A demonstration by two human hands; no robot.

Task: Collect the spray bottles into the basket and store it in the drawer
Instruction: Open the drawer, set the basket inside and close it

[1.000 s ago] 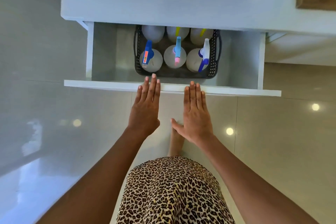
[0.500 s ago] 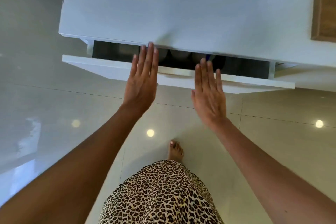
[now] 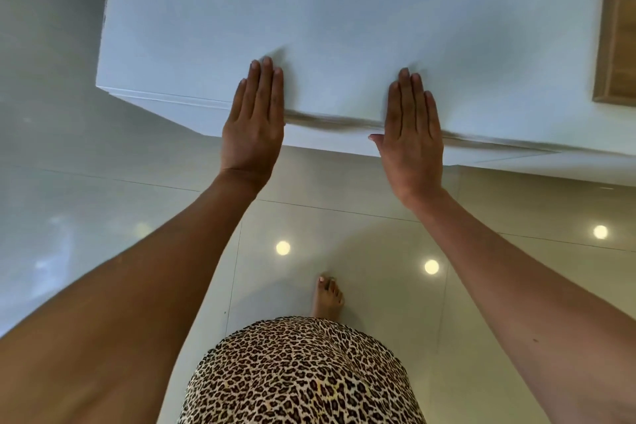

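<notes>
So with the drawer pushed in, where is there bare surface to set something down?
The white cabinet top is bare from its left edge to the wooden panel on the right. Only the front edge is taken: the left hand and right hand lie flat across it and the drawer front.

One head camera looks steeply down, close over the cabinet (image 3: pixel 344 27) at the frame's top; its front edge seems blurred.

left hand (image 3: pixel 253 127) flat, fingers together | right hand (image 3: pixel 411 138) flat (thumb out)
</notes>
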